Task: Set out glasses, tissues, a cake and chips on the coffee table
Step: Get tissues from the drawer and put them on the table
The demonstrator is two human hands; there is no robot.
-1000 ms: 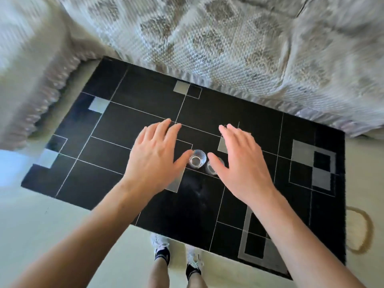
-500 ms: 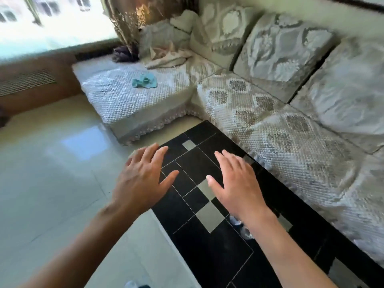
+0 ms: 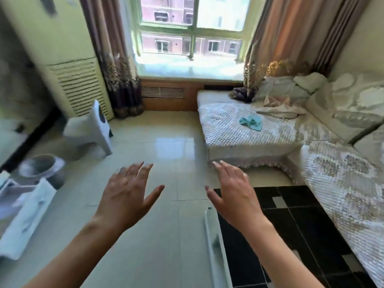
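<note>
My left hand [image 3: 127, 192] is raised over the tiled floor, fingers spread and straight, holding nothing. My right hand [image 3: 234, 194] hovers at the near corner of the black coffee table [image 3: 301, 225], also spread and empty. The table's black top with grey squares fills the lower right. The two glasses are out of view. No tissues, cake or chips show in this view.
A quilted sofa [image 3: 342, 183] runs along the right, its chaise [image 3: 239, 129] carrying a teal cloth [image 3: 250, 122]. A white stool [image 3: 91, 132], a grey bin [image 3: 41, 169] and a tall air conditioner [image 3: 68, 59] stand left. A window [image 3: 191, 30] lies ahead.
My view has swung up and left, from looking down on the table with two glasses to facing the window. Both hands left the glasses and stay spread and empty.
</note>
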